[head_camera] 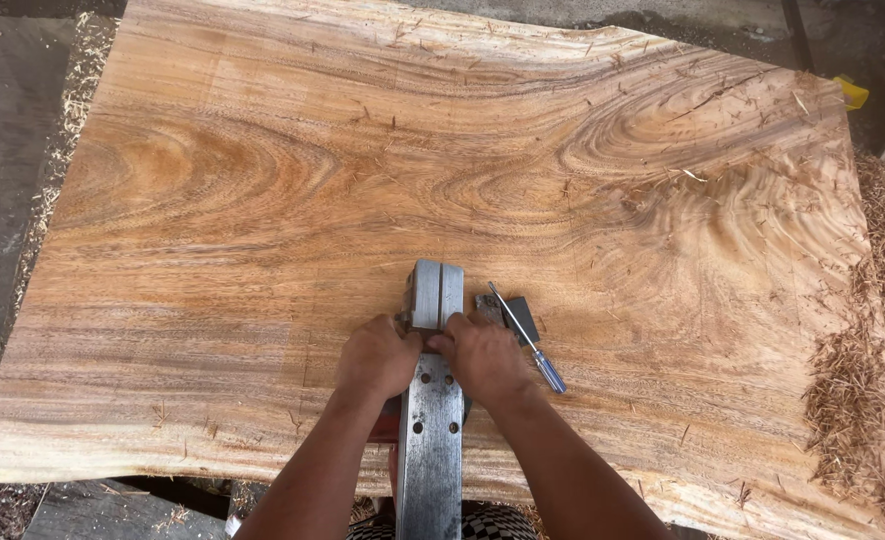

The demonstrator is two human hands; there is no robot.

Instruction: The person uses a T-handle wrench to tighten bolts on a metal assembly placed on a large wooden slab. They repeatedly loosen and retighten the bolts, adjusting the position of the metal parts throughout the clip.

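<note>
From the head camera, a broad slab of pale brown wood (442,180) with swirling grain and rough, uneven edges fills nearly the whole view, resting over a dark floor. Loose wood shavings (852,400) lie heaped along the slab's right edge and scattered thinly down its left side, and a small yellow object (850,93) pokes out beyond the far right corner.

Near the slab's front edge, at the middle, lies a long grey metal tool (432,400) with a flat perforated base and a boxy, grooved front block; it runs from the bottom of the view away from the person. The left hand (377,358) is curled closed against the tool's left side, and the right hand (484,358) is curled closed against its right side, both gripping just behind the front block, thumbs meeting on top of the metal.

Just beside the right hand, a screwdriver with a blue handle and thin steel shaft (527,338) lies at a slant on the wood, crossing over a small dark grey block (517,315) that sits close to the tool's front.
</note>
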